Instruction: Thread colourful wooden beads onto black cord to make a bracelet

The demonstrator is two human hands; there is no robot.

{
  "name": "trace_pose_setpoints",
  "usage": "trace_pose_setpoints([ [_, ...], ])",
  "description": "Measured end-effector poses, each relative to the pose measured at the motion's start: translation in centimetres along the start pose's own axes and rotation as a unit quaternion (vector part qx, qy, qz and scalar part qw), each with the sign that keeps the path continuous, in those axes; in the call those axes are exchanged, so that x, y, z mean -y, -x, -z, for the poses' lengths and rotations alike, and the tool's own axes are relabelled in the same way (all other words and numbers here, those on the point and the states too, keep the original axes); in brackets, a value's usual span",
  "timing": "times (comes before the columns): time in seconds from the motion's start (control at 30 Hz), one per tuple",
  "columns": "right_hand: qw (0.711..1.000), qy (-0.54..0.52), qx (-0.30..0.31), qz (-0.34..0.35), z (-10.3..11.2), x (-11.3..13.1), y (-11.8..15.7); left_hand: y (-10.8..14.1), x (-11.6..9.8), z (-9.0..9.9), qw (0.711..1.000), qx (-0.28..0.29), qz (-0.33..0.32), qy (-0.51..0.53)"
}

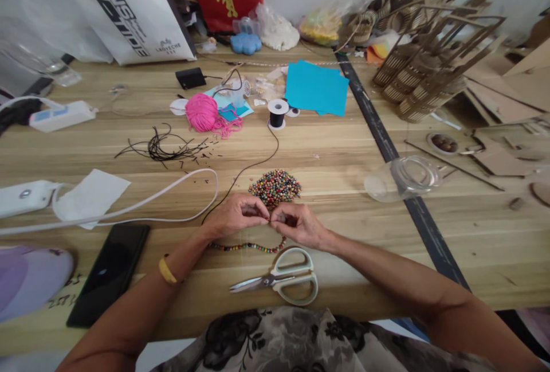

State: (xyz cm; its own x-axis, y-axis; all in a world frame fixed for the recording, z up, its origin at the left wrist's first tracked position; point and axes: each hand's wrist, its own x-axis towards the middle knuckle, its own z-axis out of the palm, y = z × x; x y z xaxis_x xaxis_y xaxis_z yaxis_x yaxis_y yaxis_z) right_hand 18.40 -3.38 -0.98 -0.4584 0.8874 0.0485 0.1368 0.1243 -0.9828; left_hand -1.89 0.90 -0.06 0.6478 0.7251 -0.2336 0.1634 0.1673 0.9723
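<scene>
My left hand [238, 214] is closed in a pinch at a tiny reddish bead, mostly hidden by the fingertips. Its fingertips meet those of my right hand [301, 224], which pinches the end of the thin black cord; the fingers hide most of it. From below my right hand a strand of multicoloured beads [249, 245] curves left across the table and passes under my left wrist. Just beyond both hands lies a heap of small multicoloured beads [277, 186]. A black cord [253, 164] runs from the spool [277, 115] down toward my left hand.
Scissors [279, 279] with pale handles lie near the table's front edge. A black phone [109, 274] and a white cable [172, 183] are at left. Cut black cords [165, 145], pink yarn [201, 112] and blue sheets [317, 88] lie farther back. A clear jar [404, 178] lies at right.
</scene>
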Motion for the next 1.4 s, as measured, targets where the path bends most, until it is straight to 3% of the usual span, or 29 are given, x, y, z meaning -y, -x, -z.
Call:
trace_pose_setpoints([
  [0.4, 0.998, -0.052, -0.008, -0.021, -0.2, -0.3, 0.0, 0.0, -0.1, -0.1, 1.0, 0.01, 0.002, -0.007],
  [0.67, 0.997, -0.072, -0.005, -0.02, 0.0, -0.1, 0.1, 0.0, -0.8, -0.2, 0.992, -0.001, -0.058, -0.109],
  [0.97, 0.999, -0.052, 0.011, 0.006, 0.1, -0.3, -0.1, 0.2, -1.4, -0.6, 0.986, -0.026, -0.084, -0.145],
  [1.3, 0.999, -0.002, 0.02, 0.03, 0.3, -0.6, -0.1, 0.5, -2.2, -1.0, 0.957, -0.047, -0.151, -0.242],
  [1.4, 0.999, -0.005, 0.027, 0.019, 0.2, -1.0, 0.1, 0.5, -2.9, -0.8, 0.945, -0.061, -0.137, -0.289],
])
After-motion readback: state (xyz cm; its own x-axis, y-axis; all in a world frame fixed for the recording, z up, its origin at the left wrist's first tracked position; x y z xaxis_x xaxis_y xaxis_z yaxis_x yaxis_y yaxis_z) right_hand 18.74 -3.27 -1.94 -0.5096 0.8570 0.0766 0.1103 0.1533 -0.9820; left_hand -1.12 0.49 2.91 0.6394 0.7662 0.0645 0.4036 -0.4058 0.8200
